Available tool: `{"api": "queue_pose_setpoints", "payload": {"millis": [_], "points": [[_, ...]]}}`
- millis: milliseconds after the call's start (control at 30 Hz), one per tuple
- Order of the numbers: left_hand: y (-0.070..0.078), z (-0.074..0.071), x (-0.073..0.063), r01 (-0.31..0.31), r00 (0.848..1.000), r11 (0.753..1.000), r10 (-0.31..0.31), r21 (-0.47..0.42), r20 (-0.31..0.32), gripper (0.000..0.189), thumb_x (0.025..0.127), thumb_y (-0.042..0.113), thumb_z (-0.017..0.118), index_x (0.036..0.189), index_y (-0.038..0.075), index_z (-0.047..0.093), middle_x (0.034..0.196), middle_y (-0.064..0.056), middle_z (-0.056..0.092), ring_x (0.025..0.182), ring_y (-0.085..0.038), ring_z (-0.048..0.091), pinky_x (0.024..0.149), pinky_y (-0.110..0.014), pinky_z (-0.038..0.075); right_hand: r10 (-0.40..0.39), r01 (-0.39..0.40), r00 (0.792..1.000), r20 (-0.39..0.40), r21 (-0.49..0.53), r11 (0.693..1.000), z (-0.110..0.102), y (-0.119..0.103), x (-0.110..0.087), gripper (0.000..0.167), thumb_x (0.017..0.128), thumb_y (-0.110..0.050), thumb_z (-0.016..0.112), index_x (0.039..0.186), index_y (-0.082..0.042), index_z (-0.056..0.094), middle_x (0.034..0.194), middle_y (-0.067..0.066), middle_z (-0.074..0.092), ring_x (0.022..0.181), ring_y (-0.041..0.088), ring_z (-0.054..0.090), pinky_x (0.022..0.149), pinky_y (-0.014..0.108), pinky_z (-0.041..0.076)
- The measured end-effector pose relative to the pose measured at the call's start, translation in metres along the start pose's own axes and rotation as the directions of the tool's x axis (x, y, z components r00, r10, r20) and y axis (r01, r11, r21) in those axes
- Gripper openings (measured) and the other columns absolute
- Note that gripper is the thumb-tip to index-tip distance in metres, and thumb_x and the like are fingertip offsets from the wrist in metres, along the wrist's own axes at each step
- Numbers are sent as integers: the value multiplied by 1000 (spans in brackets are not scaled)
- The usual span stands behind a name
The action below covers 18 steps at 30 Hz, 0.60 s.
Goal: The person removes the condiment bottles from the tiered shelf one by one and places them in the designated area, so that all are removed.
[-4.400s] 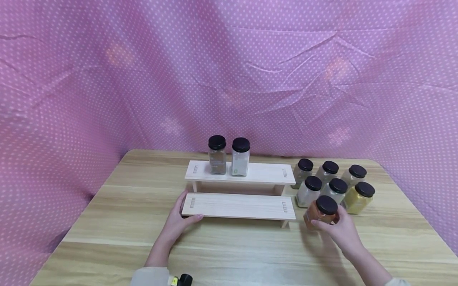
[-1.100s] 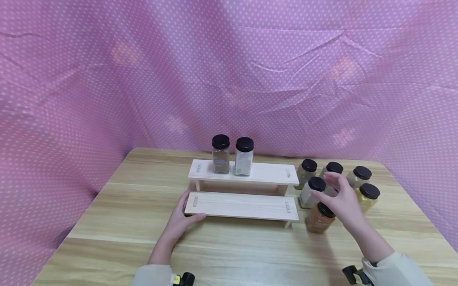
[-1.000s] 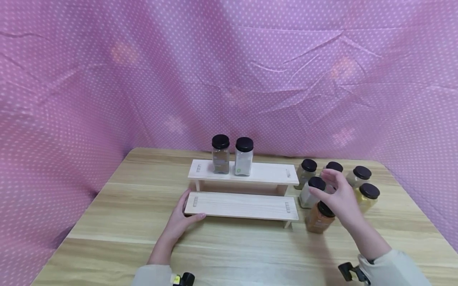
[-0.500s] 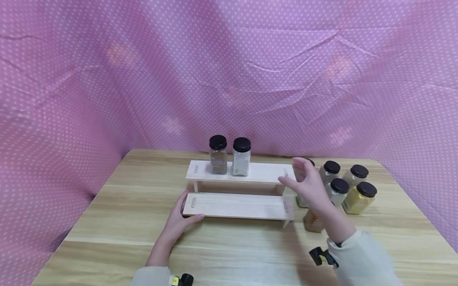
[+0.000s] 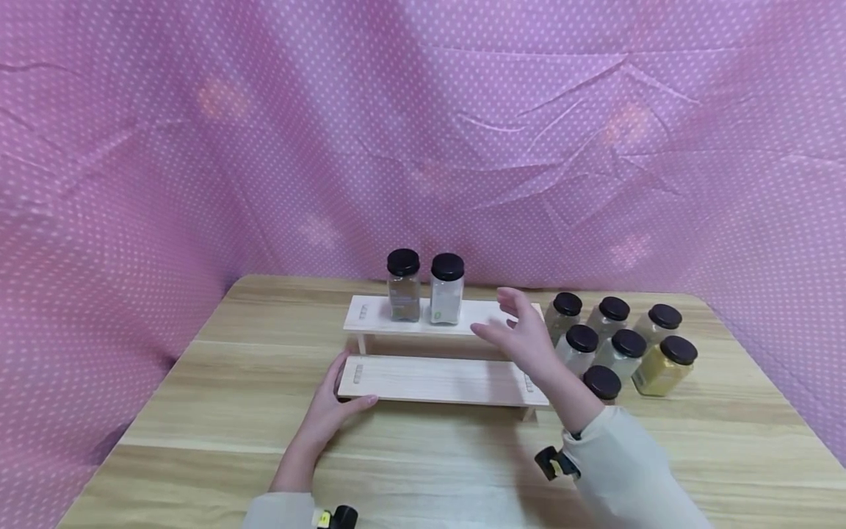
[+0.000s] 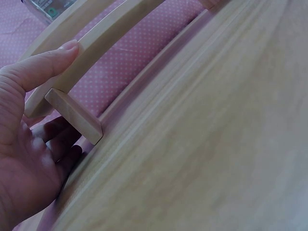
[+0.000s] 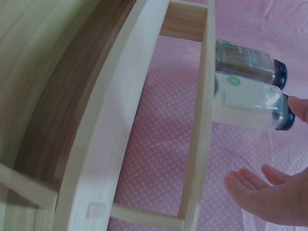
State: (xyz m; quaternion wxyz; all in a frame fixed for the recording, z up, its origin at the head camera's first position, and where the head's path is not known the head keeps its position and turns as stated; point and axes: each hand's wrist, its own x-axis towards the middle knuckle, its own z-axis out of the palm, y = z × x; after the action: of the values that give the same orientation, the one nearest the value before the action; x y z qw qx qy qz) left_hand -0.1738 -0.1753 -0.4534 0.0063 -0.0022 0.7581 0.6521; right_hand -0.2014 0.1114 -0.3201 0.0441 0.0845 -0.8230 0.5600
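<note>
A two-tier wooden rack [image 5: 436, 380] stands mid-table. My left hand [image 5: 328, 405] grips the left end of its lower tier; in the left wrist view the thumb [image 6: 57, 57] lies along the board and the fingers curl by the leg. On the upper tier stand two upright black-lidded spice jars: one with brown contents [image 5: 404, 297], one with white [image 5: 446, 300]. My right hand [image 5: 525, 338] hovers over the upper tier's right part, fingers spread and holding nothing. In the right wrist view, its thumb [image 7: 299, 108] overlaps the lid of the white-filled jar.
Several more black-lidded jars stand grouped on the table right of the rack, including a yellow-filled jar [image 5: 663, 369]. A reddish-brown jar [image 5: 602, 385] at the group's front is mostly hidden by the right arm. A pink dotted cloth [image 5: 423, 147] hangs behind the table.
My right hand has let go of the reddish-brown jar, which stands in front of the group, and has moved left over the jars to the upper tier. The left hand keeps its place.
</note>
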Motion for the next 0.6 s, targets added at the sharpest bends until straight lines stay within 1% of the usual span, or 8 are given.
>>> {"api": "queue_pose_setpoints", "payload": {"millis": [167, 300, 367, 533, 600], "points": [[-1, -1, 0, 0, 1000, 1000, 0, -4, 4, 100, 61, 21, 78, 138, 16, 14, 137, -9, 25, 122, -19, 22, 100, -40, 10, 5, -5, 1000, 2, 12, 1000, 14, 0, 10, 68, 70, -17, 71, 124, 1, 34, 126, 16, 38, 115, 29, 34, 94, 38, 29], [0, -1, -1, 1, 1000, 1000, -1, 1, 3, 100, 61, 21, 78, 138, 17, 14, 137, -10, 25, 122, -20, 23, 100, -41, 10, 30, -30, 999, 15, 23, 999, 25, -2, 15, 70, 71, -21, 71, 126, -2, 33, 127, 16, 36, 116, 28, 33, 94, 37, 30], [0, -1, -1, 0, 1000, 1000, 0, 3, 2, 100, 61, 20, 78, 138, 16, 14, 136, -10, 26, 122, -20, 24, 100, -40, 10, 35, -35, 999, 14, 41, 999, 30, -3, 18, 71, 71, -21, 71, 127, -2, 32, 127, 18, 35, 116, 29, 33, 93, 38, 31], [0, 0, -1, -13, 1000, 1000, 13, 9, -2, 99, 62, 18, 77, 138, 15, 15, 135, -12, 27, 121, -21, 25, 100, -40, 11, 14, -13, 1000, -13, 45, 999, 42, -1, 26, 70, 71, -21, 71, 126, -1, 34, 124, 19, 37, 113, 29, 35, 92, 38, 32], [-1, 0, -1, -18, 1000, 1000, 18, 11, -2, 98, 62, 17, 77, 138, 14, 15, 136, -12, 27, 121, -21, 25, 100, -41, 10, 7, -6, 999, -32, 35, 999, 46, 0, 29, 68, 71, -22, 71, 124, -1, 35, 121, 17, 40, 111, 27, 36, 93, 37, 31]]}}
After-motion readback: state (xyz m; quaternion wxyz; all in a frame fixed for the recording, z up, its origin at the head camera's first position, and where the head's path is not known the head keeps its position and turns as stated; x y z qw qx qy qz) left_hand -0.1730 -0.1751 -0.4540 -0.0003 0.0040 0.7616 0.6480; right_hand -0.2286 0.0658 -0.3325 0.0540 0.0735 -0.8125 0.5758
